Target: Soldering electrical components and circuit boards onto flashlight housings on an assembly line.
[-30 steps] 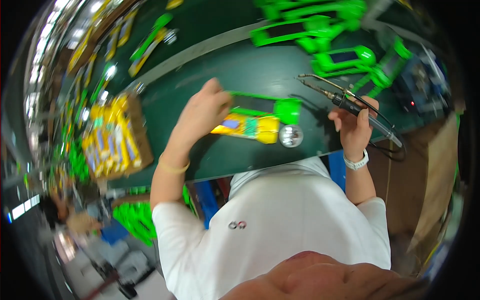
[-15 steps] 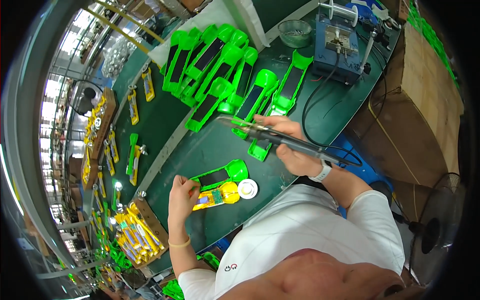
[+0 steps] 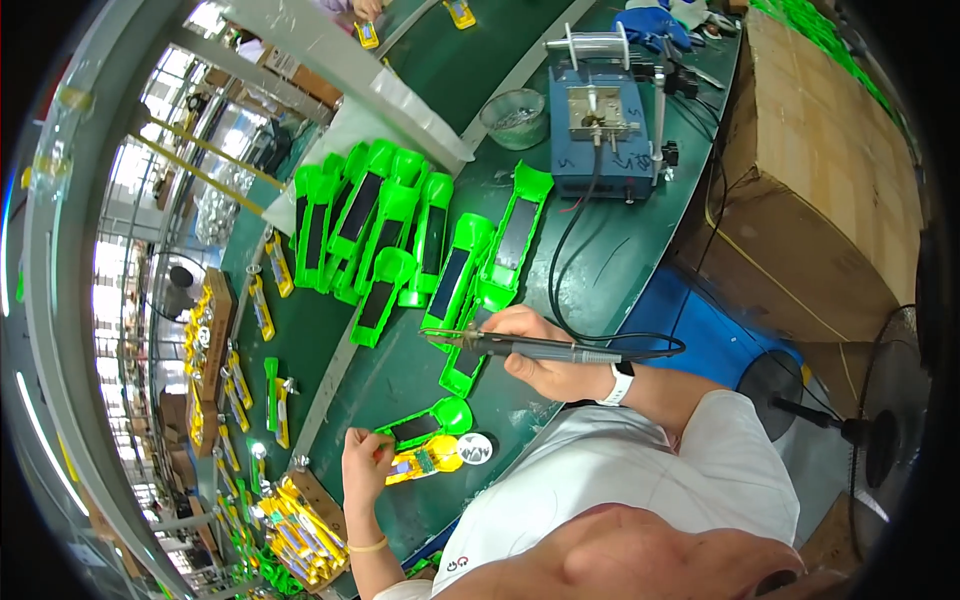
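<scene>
In my right hand (image 3: pixel 565 378) is a soldering iron (image 3: pixel 545 347), held like a pen, its tip pointing left above the bench and near a green casing (image 3: pixel 463 368). My left hand (image 3: pixel 362 472) is closed in a pinch at the left end of two casing halves; what lies between its fingertips is too small to make out. One half is a green shell (image 3: pixel 452 412) with a dark panel. Against it lies a yellow shell (image 3: pixel 405 468) holding a small green circuit board (image 3: pixel 428 459), with a round white lamp head (image 3: pixel 474 449) at its right end.
Green shells with dark panels (image 3: pixel 372 212) are heaped beyond my hands. A blue soldering station (image 3: pixel 600 175), cabled to the iron, and a glass bowl (image 3: pixel 514 120) stand farther back. Yellow pieces fill a box (image 3: pixel 305 530) at left. Cardboard cartons (image 3: pixel 800 200) flank the right. Another person's hand (image 3: pixel 367 9) shows far off.
The view has shifted, so the bench things appear lower and farther left. The iron lies more level in my right hand. My left hand keeps its pinch beside the casing halves.
</scene>
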